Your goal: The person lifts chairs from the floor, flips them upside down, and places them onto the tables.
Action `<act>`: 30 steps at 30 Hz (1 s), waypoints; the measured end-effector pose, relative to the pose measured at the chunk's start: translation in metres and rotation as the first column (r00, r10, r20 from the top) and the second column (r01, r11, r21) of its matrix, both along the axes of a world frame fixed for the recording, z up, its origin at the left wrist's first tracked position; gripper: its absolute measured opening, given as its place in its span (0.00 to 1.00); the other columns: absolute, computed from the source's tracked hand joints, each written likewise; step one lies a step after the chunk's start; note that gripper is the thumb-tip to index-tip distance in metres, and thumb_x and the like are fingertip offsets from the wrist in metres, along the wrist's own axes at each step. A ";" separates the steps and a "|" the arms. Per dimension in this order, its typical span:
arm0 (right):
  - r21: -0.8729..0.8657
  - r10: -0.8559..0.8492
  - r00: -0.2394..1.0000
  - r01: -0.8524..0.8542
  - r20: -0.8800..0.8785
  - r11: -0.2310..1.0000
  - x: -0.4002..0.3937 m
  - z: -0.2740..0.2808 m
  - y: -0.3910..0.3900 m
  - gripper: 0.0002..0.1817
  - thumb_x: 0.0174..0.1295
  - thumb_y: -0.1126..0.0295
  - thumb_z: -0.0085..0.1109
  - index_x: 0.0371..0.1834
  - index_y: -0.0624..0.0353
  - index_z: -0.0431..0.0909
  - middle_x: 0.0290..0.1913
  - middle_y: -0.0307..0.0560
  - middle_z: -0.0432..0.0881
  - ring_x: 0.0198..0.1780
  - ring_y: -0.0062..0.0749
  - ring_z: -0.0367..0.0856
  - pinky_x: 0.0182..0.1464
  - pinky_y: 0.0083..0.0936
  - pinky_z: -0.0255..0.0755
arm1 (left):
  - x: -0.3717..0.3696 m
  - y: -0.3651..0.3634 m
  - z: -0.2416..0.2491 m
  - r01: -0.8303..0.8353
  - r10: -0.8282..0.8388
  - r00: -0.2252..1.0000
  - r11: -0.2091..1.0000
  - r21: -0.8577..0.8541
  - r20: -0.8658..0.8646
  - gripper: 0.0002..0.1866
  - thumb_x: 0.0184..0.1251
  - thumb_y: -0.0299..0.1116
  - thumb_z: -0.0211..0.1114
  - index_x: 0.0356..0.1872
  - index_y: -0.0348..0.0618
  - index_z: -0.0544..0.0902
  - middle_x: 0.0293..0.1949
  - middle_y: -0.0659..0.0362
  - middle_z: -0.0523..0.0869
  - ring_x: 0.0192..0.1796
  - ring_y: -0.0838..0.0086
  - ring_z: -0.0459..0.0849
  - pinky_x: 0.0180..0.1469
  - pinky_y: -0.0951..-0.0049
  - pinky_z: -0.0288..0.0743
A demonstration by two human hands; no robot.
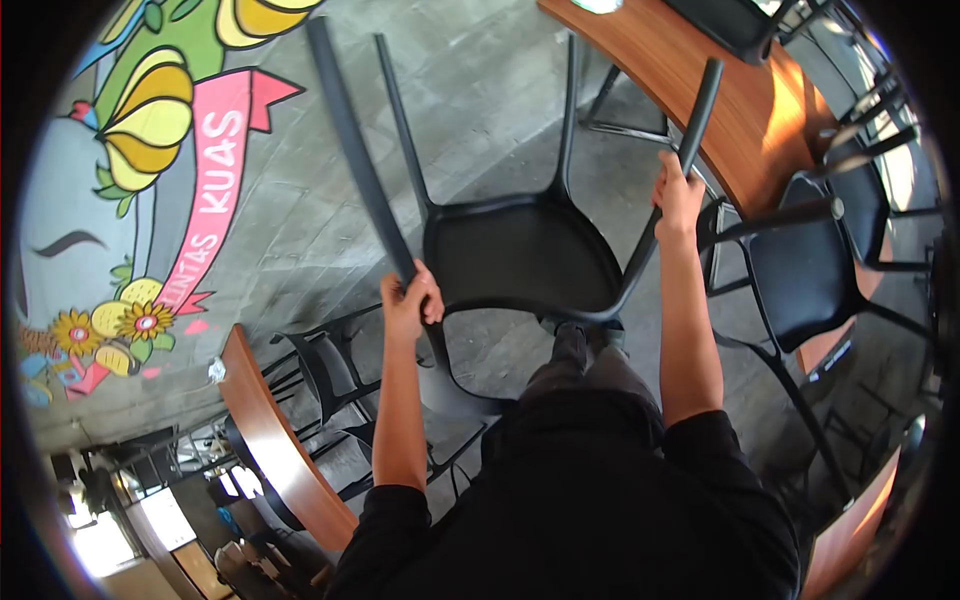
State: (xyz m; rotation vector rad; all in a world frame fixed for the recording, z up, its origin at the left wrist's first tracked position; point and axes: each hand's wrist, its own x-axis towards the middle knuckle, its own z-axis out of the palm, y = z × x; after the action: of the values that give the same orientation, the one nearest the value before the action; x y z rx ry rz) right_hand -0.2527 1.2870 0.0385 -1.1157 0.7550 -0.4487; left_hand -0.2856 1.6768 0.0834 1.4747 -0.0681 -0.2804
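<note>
A black plastic chair (520, 255) is held up in front of my body, tilted, its legs pointing away toward the grey wall. My left hand (411, 300) is wrapped round the lower part of the chair's long left leg, near the seat. On the other side my right hand (679, 197) grips the right leg partway along its length. The curved backrest end of the chair is nearest my waist, over my feet.
A wooden table (740, 120) stands at the upper right, with another black chair (805, 270) close beside it. To the lower left are a second wooden table (285, 440) and black chairs (330, 375). A painted concrete wall (300, 190) rises ahead on the left.
</note>
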 end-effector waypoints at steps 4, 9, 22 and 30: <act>-0.015 -0.068 0.985 0.071 0.157 0.997 -0.003 0.045 0.000 0.16 0.62 0.66 0.65 0.20 0.55 0.70 0.15 0.34 0.66 0.15 0.18 0.61 0.20 0.23 0.57 | 0.026 0.006 0.012 0.121 -0.109 0.991 0.976 -0.183 0.074 0.17 0.75 0.29 0.56 0.22 0.41 0.68 0.11 0.63 0.66 0.11 0.79 0.67 0.15 0.75 0.63; -0.134 -0.127 0.926 0.185 0.356 0.974 -0.005 0.067 -0.004 0.18 0.64 0.70 0.63 0.17 0.55 0.70 0.15 0.33 0.66 0.16 0.17 0.61 0.21 0.20 0.57 | 0.060 -0.012 0.024 0.249 -0.228 0.966 0.943 -0.219 0.120 0.23 0.77 0.30 0.53 0.16 0.45 0.64 0.08 0.63 0.63 0.10 0.80 0.57 0.15 0.74 0.58; -0.226 -0.298 0.768 0.492 0.567 0.841 0.077 0.068 -0.102 0.16 0.62 0.77 0.57 0.15 0.62 0.71 0.15 0.36 0.69 0.15 0.16 0.62 0.20 0.17 0.56 | 0.165 -0.127 0.035 0.490 -0.369 0.827 0.843 -0.223 0.424 0.22 0.67 0.29 0.54 0.11 0.45 0.61 0.09 0.62 0.63 0.12 0.77 0.60 0.17 0.73 0.58; -0.200 -0.499 0.710 0.653 0.497 0.730 0.131 0.036 -0.163 0.16 0.62 0.76 0.61 0.15 0.61 0.73 0.14 0.36 0.69 0.15 0.15 0.63 0.20 0.17 0.58 | 0.219 -0.191 0.018 0.534 -0.477 0.818 0.838 -0.116 0.320 0.20 0.63 0.31 0.55 0.11 0.43 0.62 0.10 0.62 0.65 0.13 0.75 0.63 0.18 0.73 0.58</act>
State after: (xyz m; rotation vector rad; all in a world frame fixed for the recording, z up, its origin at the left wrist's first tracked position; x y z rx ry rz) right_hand -0.1219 1.1236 0.0742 -1.0437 0.6490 -1.3886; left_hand -0.0663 1.4857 0.1016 1.2615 -0.7140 -0.4827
